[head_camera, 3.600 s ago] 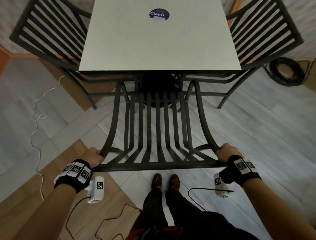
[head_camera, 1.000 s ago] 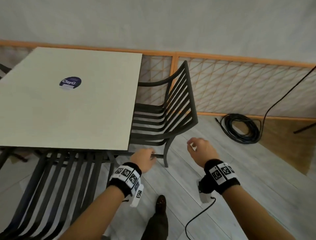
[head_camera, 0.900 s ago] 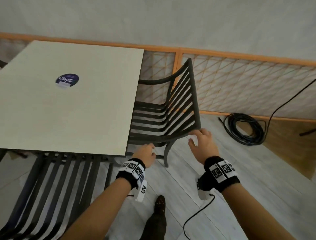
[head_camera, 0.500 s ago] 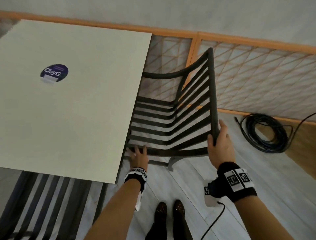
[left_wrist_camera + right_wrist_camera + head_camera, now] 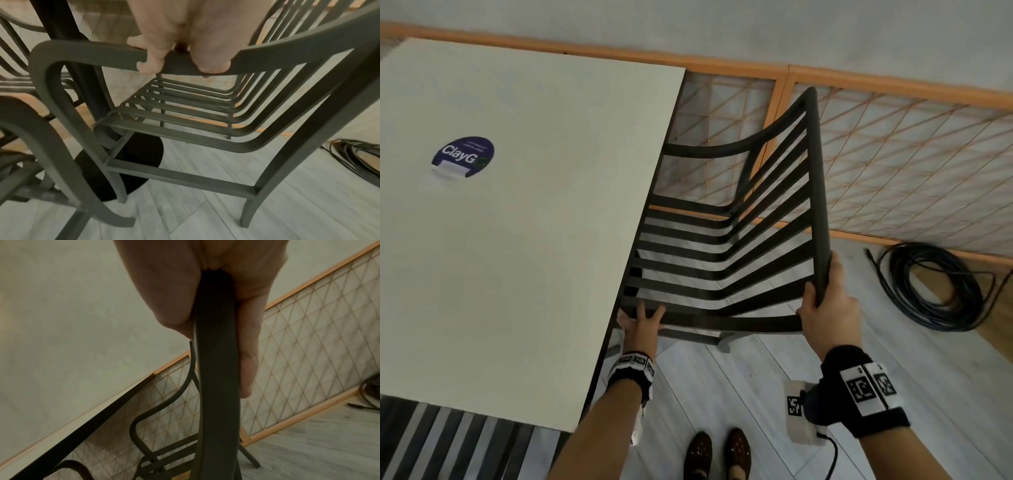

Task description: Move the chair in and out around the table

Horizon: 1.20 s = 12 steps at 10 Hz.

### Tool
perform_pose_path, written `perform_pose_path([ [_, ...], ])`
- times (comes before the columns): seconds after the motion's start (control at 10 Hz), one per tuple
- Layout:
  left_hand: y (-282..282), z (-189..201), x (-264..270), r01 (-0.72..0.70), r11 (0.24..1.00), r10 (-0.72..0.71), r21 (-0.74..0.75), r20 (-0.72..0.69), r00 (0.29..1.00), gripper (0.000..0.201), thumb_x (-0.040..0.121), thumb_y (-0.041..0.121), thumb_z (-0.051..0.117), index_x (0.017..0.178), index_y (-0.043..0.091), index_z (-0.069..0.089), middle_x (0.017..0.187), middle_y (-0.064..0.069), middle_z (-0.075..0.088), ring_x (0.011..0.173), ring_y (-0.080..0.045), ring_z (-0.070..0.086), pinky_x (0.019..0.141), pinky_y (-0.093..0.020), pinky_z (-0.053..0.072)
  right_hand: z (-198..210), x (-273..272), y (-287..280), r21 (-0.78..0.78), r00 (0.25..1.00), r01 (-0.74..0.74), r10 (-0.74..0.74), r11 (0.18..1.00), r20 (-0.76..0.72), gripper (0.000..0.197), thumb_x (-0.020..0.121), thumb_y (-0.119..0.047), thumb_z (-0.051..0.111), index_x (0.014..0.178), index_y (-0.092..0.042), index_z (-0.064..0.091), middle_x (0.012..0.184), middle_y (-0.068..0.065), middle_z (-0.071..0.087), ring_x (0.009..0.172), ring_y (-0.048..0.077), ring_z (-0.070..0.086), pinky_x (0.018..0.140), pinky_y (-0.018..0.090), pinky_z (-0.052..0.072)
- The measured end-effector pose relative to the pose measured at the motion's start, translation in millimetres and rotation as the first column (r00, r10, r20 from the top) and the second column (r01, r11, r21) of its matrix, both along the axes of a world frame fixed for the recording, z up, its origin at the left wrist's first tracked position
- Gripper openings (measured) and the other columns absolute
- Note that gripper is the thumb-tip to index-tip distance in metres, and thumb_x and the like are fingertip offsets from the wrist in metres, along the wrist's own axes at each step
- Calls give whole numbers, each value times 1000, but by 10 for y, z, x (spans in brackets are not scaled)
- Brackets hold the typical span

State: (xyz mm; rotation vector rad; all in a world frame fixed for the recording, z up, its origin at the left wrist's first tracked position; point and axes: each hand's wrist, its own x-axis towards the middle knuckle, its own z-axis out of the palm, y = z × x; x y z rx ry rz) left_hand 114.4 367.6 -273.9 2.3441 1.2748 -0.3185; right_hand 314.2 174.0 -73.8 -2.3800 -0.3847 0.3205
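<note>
The right hand (image 5: 827, 310) grips the top rail of the dark slatted chair (image 5: 722, 246), and the left hand (image 5: 642, 323) curls over its near armrest. The chair sits tucked against the table (image 5: 524, 222), beyond the hands.

Chair at the right edge of the table, held at two points.

The chair (image 5: 726, 246) stands on the floor (image 5: 893, 359) with its seat partly under the right edge of the table (image 5: 534, 240). The left hand (image 5: 642, 325) lies on the near armrest by the table's edge; the right hand (image 5: 828, 308) wraps the near end of the backrest top rail. A cable coil (image 5: 935, 291) lies right of the chair, before the lattice panel (image 5: 911, 164). A sticker (image 5: 463, 157) lies toward the tabletop's left edge.
</note>
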Motion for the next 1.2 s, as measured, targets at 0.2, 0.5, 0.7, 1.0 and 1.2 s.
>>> perform_pose_path([
  [0.2, -140, -112, -144, -14, 1000, 13, 12, 68, 998, 84, 70, -29, 52, 134, 25, 43, 147, -17, 20, 132, -48, 38, 97, -54, 50, 17, -108, -150, -26, 1000, -12, 12, 1000, 5, 65, 92, -14, 51, 145, -26, 16, 66, -2, 53, 54, 10, 56, 46, 24, 48],
  [0.5, -178, 105, -70, 81, 994, -75, 68, -76, 994, 79, 74, -27, 51, 135, 23, 45, 146, -18, 37, 139, -57, 2, 112, -66, 7, -27, -65, -141, -57, 999, 9, -7, 998, 33, 62, 93, -15, 50, 145, -25, 18, 63, 2, 51, 52, 15, 54, 46, 22, 42],
  [0.7, -229, 263, -108, 31, 999, -29, 39, -51, 998, 47, 91, 9, 55, 134, 25, 44, 148, -20, 31, 136, -61, -3, 105, -67, 34, -45, -76, -134, -91, 997, 32, -26, 995, 70, 61, 93, -17, 50, 144, -26, 18, 62, -1, 48, 50, 11, 51, 42, 21, 40],
  [1.0, -502, 511, -235, 11, 999, -11, -47, 0, 1000, 67, 92, 5, 46, 147, 31, 18, 160, -12, -2, 143, -45, -6, 113, -58, 29, 12, -154, -197, -108, 1000, 13, -15, 994, -14, 48, 92, -21, 51, 135, -21, 29, 78, 5, 58, 63, 23, 60, 55, 36, 54],
  [1.2, -670, 688, -646, 44, 997, -42, -70, 22, 999, 61, 90, 6, 47, 144, 22, 26, 155, -13, 22, 141, -37, 21, 109, -49, 37, 80, -658, -661, -237, 997, -58, 46, 970, -58, 49, 91, -41, 49, 132, -24, 26, 87, 12, 69, 69, 26, 67, 58, 36, 55],
])
